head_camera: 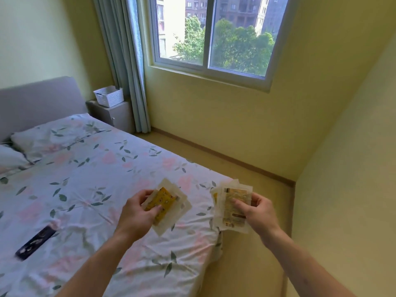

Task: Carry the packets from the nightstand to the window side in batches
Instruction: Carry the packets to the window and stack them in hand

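**Packets in both hands at the foot of the bed**

Packets fill both hands, held out over the near corner of the bed (pixel 85 189). The left hand (pixel 137 213) grips a small stack of packets (pixel 169 202): its thumb lies across the yellow printed face on top, and its other fingers curl round the far edge from underneath. Pale translucent wrapper edges fan out beyond the fingertips on the side away from the palm and below the thumb.

The right hand (pixel 257 213) holds a thicker fanned bundle of packets (pixel 232 204). Its thumb presses on the front of the topmost packet, the index finger curls over the upper right edge, and the remaining fingers are hidden behind the bundle. Most of the bundle sticks out to the left of the thumb, toward the other hand; the two stacks are near each other but apart.

Under the left fingers spreads the floral sheet, and a dark flat object (pixel 35 242), too blurred to identify, lies on it well to the left of that hand. Under the right fingers runs the strip of floor between bed and wall. Far beyond both sets of fingertips stand the nightstand (pixel 120 114) with a white basket (pixel 109 96) on top, the curtain (pixel 126 61) just beside it, and the window (pixel 214 33).
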`<act>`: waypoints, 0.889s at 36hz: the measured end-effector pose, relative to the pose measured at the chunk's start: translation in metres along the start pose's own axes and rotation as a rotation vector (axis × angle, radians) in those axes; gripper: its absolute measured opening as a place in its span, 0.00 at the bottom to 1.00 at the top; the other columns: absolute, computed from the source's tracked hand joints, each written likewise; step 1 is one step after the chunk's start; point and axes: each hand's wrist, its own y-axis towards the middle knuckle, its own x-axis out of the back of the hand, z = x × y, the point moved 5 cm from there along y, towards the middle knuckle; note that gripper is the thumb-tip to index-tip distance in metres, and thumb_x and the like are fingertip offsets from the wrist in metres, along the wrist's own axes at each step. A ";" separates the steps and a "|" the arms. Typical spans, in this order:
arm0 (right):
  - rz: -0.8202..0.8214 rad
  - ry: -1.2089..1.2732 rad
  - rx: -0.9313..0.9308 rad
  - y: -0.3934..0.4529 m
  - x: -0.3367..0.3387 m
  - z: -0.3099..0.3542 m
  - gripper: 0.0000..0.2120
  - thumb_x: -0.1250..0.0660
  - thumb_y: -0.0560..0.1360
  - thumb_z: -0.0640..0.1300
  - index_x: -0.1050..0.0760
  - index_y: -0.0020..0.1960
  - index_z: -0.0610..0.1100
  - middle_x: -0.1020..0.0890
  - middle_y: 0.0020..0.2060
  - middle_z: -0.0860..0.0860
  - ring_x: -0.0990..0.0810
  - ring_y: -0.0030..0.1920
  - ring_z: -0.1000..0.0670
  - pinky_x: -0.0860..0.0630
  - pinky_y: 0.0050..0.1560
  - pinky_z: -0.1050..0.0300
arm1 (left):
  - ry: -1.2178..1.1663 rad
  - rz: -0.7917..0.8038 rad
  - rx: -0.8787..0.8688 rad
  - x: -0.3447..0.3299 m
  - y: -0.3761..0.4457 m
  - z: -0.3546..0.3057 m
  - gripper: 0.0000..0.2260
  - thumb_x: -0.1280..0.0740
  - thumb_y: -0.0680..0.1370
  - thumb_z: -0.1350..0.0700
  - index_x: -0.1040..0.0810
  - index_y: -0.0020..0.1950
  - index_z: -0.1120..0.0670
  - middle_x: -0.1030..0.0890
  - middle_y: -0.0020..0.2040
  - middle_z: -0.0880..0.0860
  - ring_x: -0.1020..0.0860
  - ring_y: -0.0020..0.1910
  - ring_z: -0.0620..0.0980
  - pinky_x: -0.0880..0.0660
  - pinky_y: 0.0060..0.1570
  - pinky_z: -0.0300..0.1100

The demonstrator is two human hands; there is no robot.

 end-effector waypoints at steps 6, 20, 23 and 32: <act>-0.056 0.000 0.011 0.099 0.055 0.030 0.09 0.25 0.74 0.40 0.17 0.54 0.43 0.12 0.45 0.49 0.12 0.47 0.48 0.16 0.49 0.46 | -0.032 0.053 -0.020 -0.081 0.097 -0.060 0.15 0.26 0.76 0.61 0.21 0.58 0.46 0.16 0.51 0.46 0.17 0.50 0.47 0.19 0.46 0.44; 0.003 -0.003 0.046 0.372 0.190 0.075 0.09 0.25 0.74 0.42 0.17 0.54 0.45 0.12 0.46 0.51 0.13 0.47 0.51 0.16 0.49 0.48 | -0.043 0.023 -0.030 -0.268 0.297 -0.161 0.15 0.27 0.77 0.61 0.22 0.61 0.48 0.17 0.53 0.47 0.19 0.51 0.46 0.21 0.42 0.36; 0.053 -0.013 0.036 0.431 0.216 0.087 0.09 0.24 0.74 0.42 0.17 0.54 0.45 0.12 0.46 0.51 0.13 0.48 0.50 0.16 0.50 0.47 | -0.042 -0.032 -0.002 -0.298 0.328 -0.175 0.15 0.27 0.77 0.60 0.22 0.61 0.48 0.18 0.53 0.47 0.19 0.52 0.47 0.21 0.43 0.37; 0.209 -0.005 0.046 0.593 0.231 0.127 0.08 0.24 0.74 0.40 0.16 0.53 0.44 0.12 0.46 0.48 0.13 0.49 0.46 0.16 0.51 0.44 | -0.094 -0.213 0.071 -0.341 0.419 -0.202 0.14 0.27 0.77 0.61 0.23 0.56 0.45 0.18 0.52 0.47 0.19 0.52 0.47 0.22 0.42 0.37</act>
